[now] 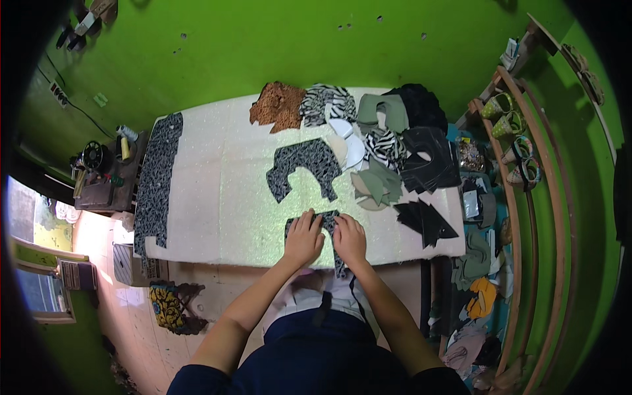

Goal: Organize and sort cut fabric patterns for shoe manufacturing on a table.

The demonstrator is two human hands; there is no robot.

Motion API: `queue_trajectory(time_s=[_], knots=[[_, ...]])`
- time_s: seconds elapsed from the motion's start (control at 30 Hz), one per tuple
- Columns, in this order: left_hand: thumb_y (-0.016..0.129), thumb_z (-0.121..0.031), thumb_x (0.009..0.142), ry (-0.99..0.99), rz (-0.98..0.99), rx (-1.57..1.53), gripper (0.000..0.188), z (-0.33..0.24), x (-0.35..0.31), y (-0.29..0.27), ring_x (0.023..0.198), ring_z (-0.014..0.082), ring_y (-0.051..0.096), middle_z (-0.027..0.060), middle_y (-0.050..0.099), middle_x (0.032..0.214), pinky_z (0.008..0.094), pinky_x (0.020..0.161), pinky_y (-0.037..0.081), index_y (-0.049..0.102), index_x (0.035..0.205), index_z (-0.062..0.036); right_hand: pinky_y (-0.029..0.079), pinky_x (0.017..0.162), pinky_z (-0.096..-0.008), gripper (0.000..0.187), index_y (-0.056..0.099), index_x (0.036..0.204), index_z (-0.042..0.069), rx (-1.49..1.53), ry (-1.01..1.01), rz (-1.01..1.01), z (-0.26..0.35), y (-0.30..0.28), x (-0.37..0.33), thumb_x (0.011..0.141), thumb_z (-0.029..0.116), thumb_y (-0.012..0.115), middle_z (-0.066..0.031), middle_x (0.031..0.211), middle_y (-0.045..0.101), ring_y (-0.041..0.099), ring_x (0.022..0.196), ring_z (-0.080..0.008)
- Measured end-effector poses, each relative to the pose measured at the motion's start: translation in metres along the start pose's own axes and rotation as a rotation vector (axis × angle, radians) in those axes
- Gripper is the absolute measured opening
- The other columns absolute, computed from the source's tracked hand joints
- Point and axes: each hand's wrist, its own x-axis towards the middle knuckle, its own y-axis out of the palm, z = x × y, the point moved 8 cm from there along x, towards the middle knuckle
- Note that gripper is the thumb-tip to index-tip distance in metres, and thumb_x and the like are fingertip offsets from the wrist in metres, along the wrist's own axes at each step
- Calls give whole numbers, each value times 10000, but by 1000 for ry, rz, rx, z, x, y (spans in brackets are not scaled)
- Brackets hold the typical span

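A black-and-grey patterned fabric piece (327, 218) lies at the table's near edge, and one narrow end hangs over it. My left hand (305, 239) rests flat on its left part with the fingers stretched forward. On its right part lies my right hand (350, 238), fingers slightly bent and fingertips touching the cloth. Both hands cover much of the piece. Just beyond, an arch-shaped piece of the same patterned fabric (305, 155) is spread flat, its opening toward me.
The white padded table (217, 197) carries a long patterned fabric strip (158, 178) at left. Brown spotted pieces (280, 105), zebra-print pieces (327, 104), green pieces (383, 113) and black pieces (431, 161) lie at the back and right. A wooden rack (546, 197) stands at right.
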Motion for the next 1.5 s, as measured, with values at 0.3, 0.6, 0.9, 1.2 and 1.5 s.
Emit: queue_trajectory(time_s=[0.3,0.6,0.9,1.2,1.5], knots=[[572,-177,773,37,-84,-116,457,-35,120,-14,1050,322,493,186,442,1223,405,914,380,454,1188,-24,380,867,-407,282,560,1041,56,-196,-51,-193,-63,-73,128,770,129,535,-136,1079,509,473,1037,-305],[564,-159,767,-37,-100,-141,445,-52,165,2,1047,330,503,190,478,1173,404,901,402,464,1180,-28,348,939,-435,252,573,1010,24,-425,-286,-146,-97,-46,177,793,135,511,-136,1069,558,488,1068,-281],[568,-165,770,-69,-79,-175,425,-63,198,3,999,341,525,191,494,1150,400,850,433,472,1159,-23,363,952,-429,208,609,995,27,-117,-250,-191,-108,-76,170,807,78,536,-97,1034,606,556,998,-265],[365,-443,927,-766,313,-1881,525,-40,171,29,835,149,598,95,599,978,247,781,500,453,1172,14,399,796,-327,176,682,907,93,612,-110,-97,-105,-132,148,778,16,591,-82,1007,489,474,902,-207],[564,-25,836,-779,203,-1586,225,32,70,23,802,123,609,92,592,921,203,721,526,502,1042,41,418,660,-238,238,654,1002,106,830,-75,395,-50,-49,70,782,25,612,-37,936,492,478,745,-104]])
